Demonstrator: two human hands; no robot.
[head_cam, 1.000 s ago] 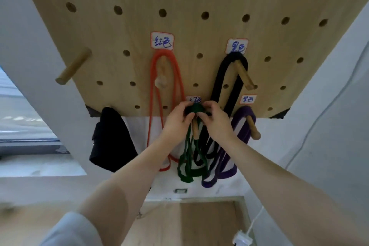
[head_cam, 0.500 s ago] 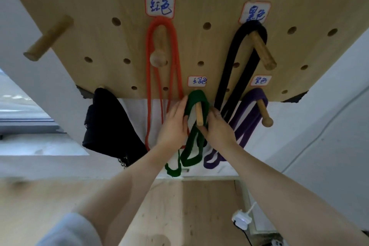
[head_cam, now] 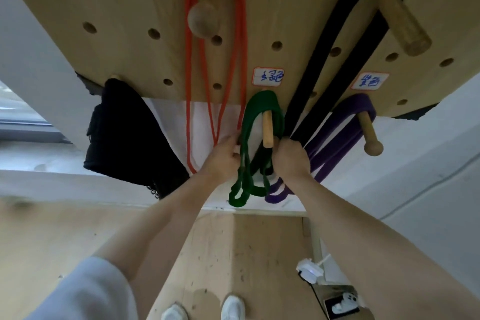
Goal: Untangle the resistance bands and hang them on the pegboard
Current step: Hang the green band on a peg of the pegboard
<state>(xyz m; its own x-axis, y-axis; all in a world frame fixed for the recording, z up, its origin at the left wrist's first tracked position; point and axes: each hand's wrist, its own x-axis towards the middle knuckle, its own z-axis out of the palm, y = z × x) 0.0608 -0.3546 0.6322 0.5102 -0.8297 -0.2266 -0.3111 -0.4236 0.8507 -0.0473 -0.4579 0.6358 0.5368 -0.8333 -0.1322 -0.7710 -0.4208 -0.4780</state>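
Observation:
A green band (head_cam: 259, 106) hangs in loops over a small wooden peg (head_cam: 267, 128) at the bottom edge of the wooden pegboard (head_cam: 130, 8). My left hand (head_cam: 223, 156) grips the green strands on their left side, just below the peg. My right hand (head_cam: 291, 158) holds the strands on the right side, fingers curled. An orange band (head_cam: 240, 34) hangs from a round-headed peg (head_cam: 202, 21) above left. A black band (head_cam: 335, 28) hangs over a thick peg (head_cam: 400, 18) at upper right. A purple band (head_cam: 348, 122) hangs on the peg (head_cam: 368, 135) at right.
A black bag (head_cam: 124, 132) hangs at the board's lower left corner. White labels (head_cam: 268, 76) sit above the lower pegs. Below lie a wooden floor, my white shoes (head_cam: 232, 308), a white power plug (head_cam: 310, 270) and a small box (head_cam: 340, 302).
Both hands have slid down from the top of the green band's peg to the strands below it. The view has moved closer and tilted down.

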